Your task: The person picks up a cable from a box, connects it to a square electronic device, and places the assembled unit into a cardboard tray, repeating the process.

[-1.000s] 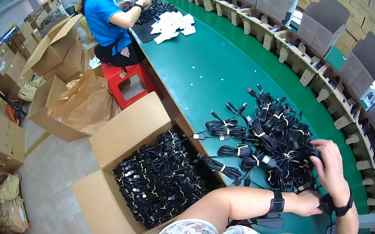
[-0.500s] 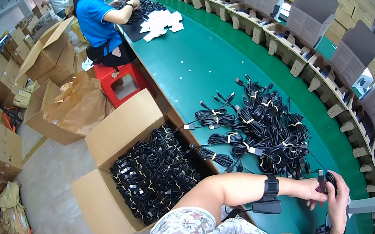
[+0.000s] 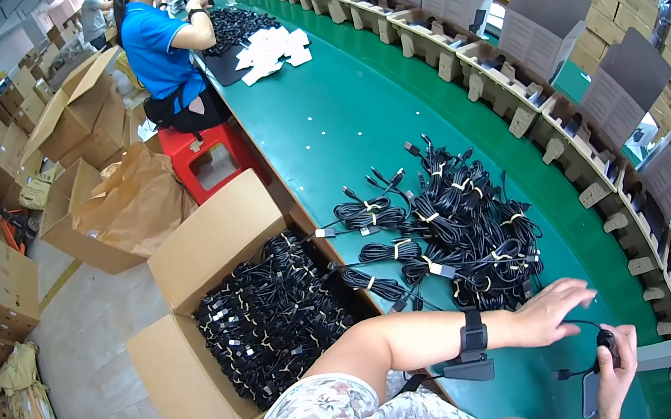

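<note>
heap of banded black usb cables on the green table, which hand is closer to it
Left. The left hand is beside the cable heap, at its near edge; the right hand, holding a black cable, is farther off, toward the picture's lower right.

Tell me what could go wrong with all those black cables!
The loose end of the black cable in the right hand might catch on the left hand, whose fingers are spread close by. The plugs sticking out of the cable pile could hook together and tangle when one is pulled. And the cable bundle lying at the edge of the table might get bumped off, perhaps into the open carton beside it.
</note>
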`<action>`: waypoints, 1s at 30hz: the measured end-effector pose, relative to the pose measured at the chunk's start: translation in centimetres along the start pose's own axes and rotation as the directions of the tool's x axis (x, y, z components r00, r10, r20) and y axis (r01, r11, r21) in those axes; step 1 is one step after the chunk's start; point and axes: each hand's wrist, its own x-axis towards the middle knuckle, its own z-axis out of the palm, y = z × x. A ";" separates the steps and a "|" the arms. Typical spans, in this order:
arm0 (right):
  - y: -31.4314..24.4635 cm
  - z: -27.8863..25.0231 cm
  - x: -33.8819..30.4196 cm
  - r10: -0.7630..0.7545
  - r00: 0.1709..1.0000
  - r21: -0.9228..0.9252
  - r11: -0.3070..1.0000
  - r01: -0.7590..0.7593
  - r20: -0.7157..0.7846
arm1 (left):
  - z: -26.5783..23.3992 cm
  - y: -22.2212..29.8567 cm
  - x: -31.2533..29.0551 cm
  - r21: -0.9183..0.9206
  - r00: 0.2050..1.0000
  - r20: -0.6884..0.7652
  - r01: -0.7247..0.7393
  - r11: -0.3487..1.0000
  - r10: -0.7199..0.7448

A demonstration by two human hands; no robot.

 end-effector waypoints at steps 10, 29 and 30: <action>-0.9 4.1 3.5 0.043 0.981 0.047 0.998 -0.035 -0.187 | 0.3 1.2 0.0 -0.626 0.607 0.718 0.777 0.065 -0.340; 0.4 2.1 2.9 -0.070 0.977 -0.262 0.957 0.123 0.203 | 0.4 -0.1 -0.1 -0.354 0.668 0.629 0.702 0.618 -0.398; 0.3 1.8 3.3 -0.095 0.965 -0.230 0.961 0.152 0.243 | 0.2 -0.2 -0.2 -0.328 0.684 0.600 0.683 0.652 -0.415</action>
